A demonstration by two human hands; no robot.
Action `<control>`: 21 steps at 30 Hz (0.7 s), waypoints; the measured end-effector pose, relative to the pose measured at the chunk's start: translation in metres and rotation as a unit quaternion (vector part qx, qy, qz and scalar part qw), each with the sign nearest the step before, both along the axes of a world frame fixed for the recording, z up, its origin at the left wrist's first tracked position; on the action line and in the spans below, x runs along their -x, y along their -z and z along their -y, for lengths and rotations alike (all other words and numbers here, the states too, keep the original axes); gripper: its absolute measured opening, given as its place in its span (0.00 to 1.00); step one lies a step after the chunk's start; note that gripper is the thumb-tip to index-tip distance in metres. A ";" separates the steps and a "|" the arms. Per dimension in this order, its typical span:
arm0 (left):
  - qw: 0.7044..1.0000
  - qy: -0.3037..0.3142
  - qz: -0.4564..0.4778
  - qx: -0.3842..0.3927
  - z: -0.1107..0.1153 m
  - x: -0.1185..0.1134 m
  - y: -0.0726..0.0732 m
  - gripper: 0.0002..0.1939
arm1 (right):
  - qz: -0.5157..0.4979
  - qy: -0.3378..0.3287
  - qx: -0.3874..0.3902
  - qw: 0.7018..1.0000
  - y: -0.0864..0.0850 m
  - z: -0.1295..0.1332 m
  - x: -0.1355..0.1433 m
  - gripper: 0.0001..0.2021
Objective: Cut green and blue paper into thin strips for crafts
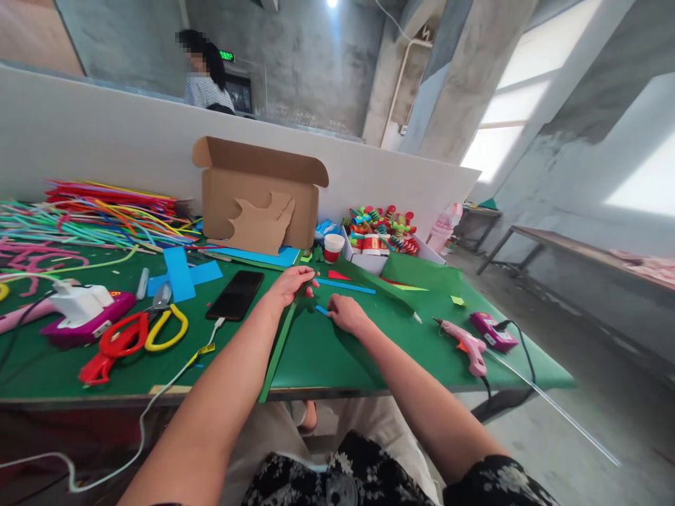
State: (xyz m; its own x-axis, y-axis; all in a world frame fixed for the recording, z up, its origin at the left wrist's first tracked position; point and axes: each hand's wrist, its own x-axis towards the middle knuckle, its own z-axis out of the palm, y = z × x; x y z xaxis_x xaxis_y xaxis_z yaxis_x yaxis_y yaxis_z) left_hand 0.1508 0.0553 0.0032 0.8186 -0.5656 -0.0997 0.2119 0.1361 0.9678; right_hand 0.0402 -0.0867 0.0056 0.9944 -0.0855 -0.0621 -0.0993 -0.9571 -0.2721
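Note:
My left hand [294, 284] is closed in a pinch around the upper end of a long green paper strip [279, 351]. That strip slants down over the table's front edge. To its right, low over the green tabletop, my right hand [348, 314] has its fingers closed on a short blue strip [321, 310]; its fingertips are partly hidden. A longer blue strip [348, 286] lies flat just beyond both hands, beside a small red piece [338, 275]. Left of my left forearm rests a black phone [235, 295] with a white cable plugged in.
Red-and-yellow scissors [166, 329], blue paper pieces [179, 274] and a purple power strip [119, 308] lie left. Pipe cleaners [105, 214] and a cardboard box [258, 169] stand behind. Right are a paper cup [333, 248], a box of colourful crafts [363, 261] and a pink glue gun [467, 344].

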 end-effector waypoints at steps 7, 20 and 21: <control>1.000 0.001 0.004 -0.019 0.001 0.000 0.000 0.07 | -0.024 -0.020 0.011 0.999 -0.002 -0.003 -0.006 0.04; 0.999 -0.031 0.016 -0.036 0.010 0.005 0.002 0.10 | 0.058 -0.065 -0.059 0.994 -0.012 0.025 -0.008 0.12; 0.999 -0.034 0.017 -0.038 0.012 0.006 0.002 0.10 | 0.072 -0.057 -0.071 0.993 -0.013 0.031 -0.012 0.11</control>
State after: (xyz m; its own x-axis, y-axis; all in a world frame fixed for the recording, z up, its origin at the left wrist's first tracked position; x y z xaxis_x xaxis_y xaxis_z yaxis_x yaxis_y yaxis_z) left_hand 0.1447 0.0433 0.0013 0.8589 -0.4997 -0.1117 0.1711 0.0744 0.9824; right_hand 0.0519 -0.1175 0.0189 0.9966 0.0285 0.0778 0.0580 -0.9109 -0.4085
